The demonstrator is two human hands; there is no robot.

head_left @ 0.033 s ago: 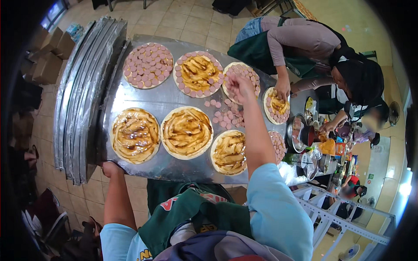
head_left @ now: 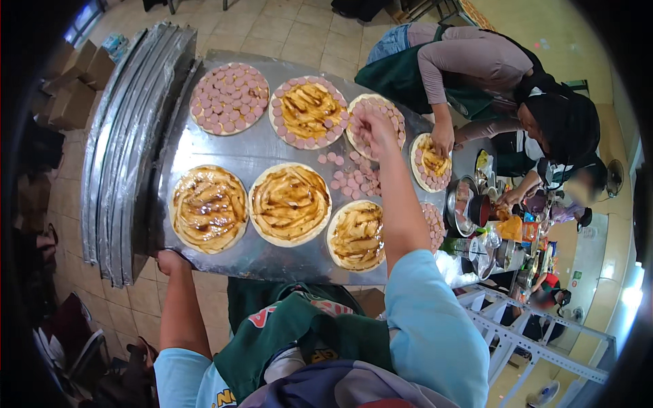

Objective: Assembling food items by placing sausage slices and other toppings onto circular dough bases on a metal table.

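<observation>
My right hand (head_left: 375,130) reaches across the metal table (head_left: 204,151). Its fingers are bent together at the left side of a sausage-topped pizza base (head_left: 392,113); what they hold, if anything, is hidden. Loose pink sausage slices (head_left: 348,183) lie beside my right forearm. Left of that hand, a sauced pizza base (head_left: 306,112) wears a ring of slices, and another base (head_left: 230,98) is covered with them. Nearer me are three bases spread with brown-streaked sauce (head_left: 290,204). My left hand (head_left: 172,262) is at the table's near left edge, its fingers mostly hidden.
Plastic-wrapped metal panels (head_left: 126,156) stand along the table's left end. At the right, a co-worker's hand (head_left: 443,139) touches another pizza base (head_left: 423,173). Metal bowls (head_left: 460,204) and packages crowd beyond it. A white slotted frame (head_left: 517,340) stands at the lower right.
The whole view has shifted slightly, with the table sitting a little higher and further left. My right hand stays at the same pizza base.
</observation>
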